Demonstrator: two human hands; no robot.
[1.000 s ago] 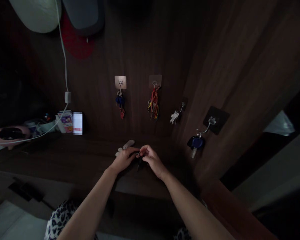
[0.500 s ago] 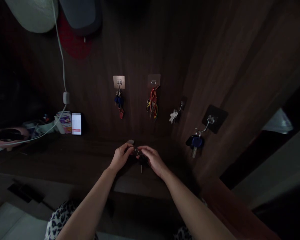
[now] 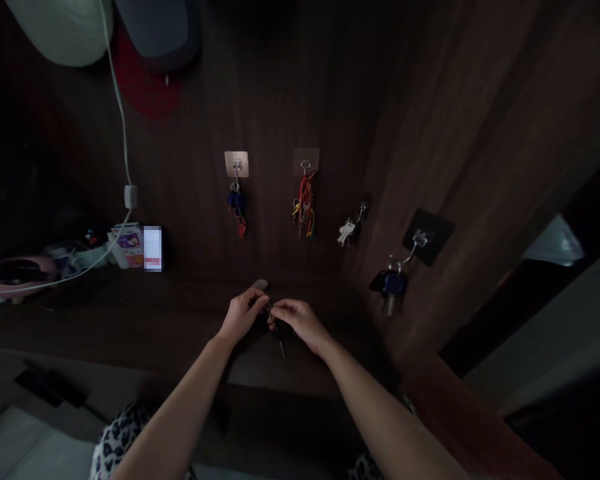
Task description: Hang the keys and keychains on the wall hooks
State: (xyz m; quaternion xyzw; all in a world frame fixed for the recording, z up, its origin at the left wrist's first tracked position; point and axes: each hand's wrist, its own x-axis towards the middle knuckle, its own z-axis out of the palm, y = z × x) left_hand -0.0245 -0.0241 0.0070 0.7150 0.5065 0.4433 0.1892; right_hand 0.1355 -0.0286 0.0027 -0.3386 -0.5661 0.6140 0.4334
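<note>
Over the dark wooden shelf, my left hand (image 3: 240, 316) is closed in a pinch on a small key ring (image 3: 270, 315). My right hand (image 3: 303, 323) meets it from the other side, thumb and finger pinched on the same ring. A key (image 3: 281, 348) with a dark head hangs below the fingertips, its thin blade pointing down. The fingers partly hide the ring, and the dim light blurs its details. Just behind my left fingers lies a greyish rounded object (image 3: 261, 285), which I cannot identify.
Adhesive wall hooks hold blue keys (image 3: 236, 200), a bunch with red cords (image 3: 305, 203), silver keys (image 3: 347, 232) and a blue-headed key (image 3: 394, 285). A lit phone (image 3: 153, 249), small boxes (image 3: 129, 245) and a pink container (image 3: 17, 275) stand left, beneath a white cable (image 3: 121, 113).
My right hand has shifted slightly left and its fingers have closed in on the ring. The hanging key has swung lower and tilts a little.
</note>
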